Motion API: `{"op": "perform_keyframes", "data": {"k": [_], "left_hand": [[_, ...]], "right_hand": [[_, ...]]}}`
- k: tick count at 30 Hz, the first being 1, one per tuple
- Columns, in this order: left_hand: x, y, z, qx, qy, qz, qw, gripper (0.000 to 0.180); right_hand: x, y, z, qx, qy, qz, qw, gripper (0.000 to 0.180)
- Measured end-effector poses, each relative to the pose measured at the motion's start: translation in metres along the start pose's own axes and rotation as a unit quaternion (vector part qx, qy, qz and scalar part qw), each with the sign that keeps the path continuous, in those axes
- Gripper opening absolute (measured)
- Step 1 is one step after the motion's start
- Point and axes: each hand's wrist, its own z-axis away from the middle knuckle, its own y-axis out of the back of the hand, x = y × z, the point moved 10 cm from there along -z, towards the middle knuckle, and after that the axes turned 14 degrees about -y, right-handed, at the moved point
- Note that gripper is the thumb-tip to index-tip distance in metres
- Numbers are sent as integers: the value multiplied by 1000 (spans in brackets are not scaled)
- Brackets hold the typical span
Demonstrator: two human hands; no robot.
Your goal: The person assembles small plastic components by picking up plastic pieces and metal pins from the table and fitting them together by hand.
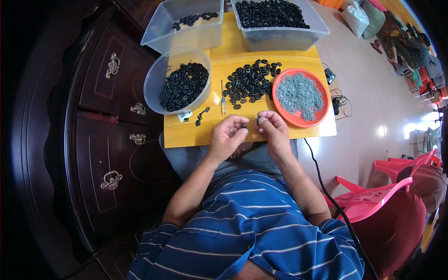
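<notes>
Over the table's front edge, my left hand (227, 136) pinches a small black oval part (244, 125) between thumb and fingertips. My right hand (274, 131), a little apart from it, is closed on a small part with a metallic glint (257, 120), too small to name. Just beyond the hands lies a loose heap of black oval parts (249, 80). A red-orange plate (320, 118) heaped with small silvery wire pieces (298, 95) is nearest my right hand. A thin screwdriver-like tool (223, 103) with a clear handle lies left of the heap.
A round clear tub (150, 88) of black parts stands at the left of the yellow table (182, 136). Two clear bins (156, 39) (280, 42) stand behind. A few black pieces (201, 116) lie near the tub. Dark drawers (100, 88) rise left; a pink chair (368, 200) stands right.
</notes>
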Motion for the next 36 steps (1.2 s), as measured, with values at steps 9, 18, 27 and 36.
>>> {"op": "perform_keyframes", "data": {"k": [9, 18, 27, 36], "left_hand": [[3, 18, -3, 10, -10, -54, 998, 29], [6, 12, -4, -14, -19, -66, 998, 29], [16, 5, -9, -48, -29, -97, 994, 28], [20, 1, -11, -68, -54, -133, 987, 31]], "right_hand": [[5, -25, 11, -57, 22, 130, 990, 14], [3, -23, 11, -52, 23, 135, 989, 13], [3, -19, 10, -54, 35, 136, 989, 11], [2, -17, 10, -47, 50, 157, 985, 10]]}}
